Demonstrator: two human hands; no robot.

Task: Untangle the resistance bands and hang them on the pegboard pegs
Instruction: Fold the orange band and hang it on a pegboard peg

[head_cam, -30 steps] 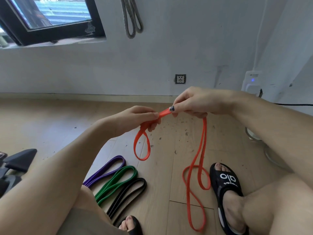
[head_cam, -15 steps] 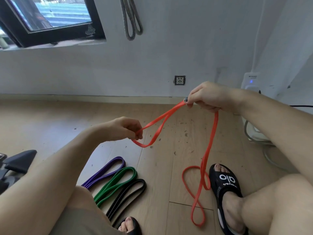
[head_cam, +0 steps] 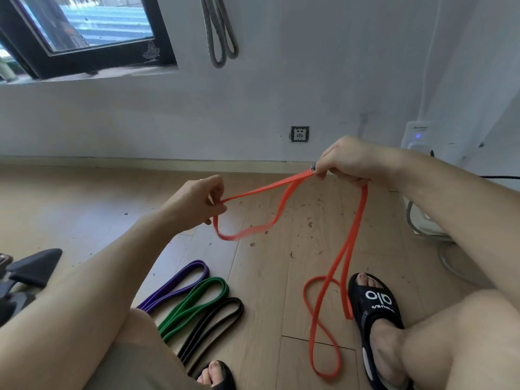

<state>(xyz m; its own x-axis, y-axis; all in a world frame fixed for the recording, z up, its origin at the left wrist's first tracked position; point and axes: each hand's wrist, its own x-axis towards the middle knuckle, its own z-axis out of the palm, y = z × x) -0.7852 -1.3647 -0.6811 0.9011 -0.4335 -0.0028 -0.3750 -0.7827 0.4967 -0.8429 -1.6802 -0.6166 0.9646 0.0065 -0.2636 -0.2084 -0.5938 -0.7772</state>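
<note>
One grey band [head_cam: 219, 32] is hanging on the far wall; both hands, left hand [head_cam: 197, 202] and right hand [head_cam: 346, 164], are pinching the orange band [head_cam: 351, 243]; three bands [head_cam: 194, 305] are lying on the near floor.

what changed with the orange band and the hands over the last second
The left hand and right hand, close together a second ago, pulled apart, drawing the orange band into an open loop between them. Both keep pinching it. The purple band, green band and black band stayed put on the floor.
</note>
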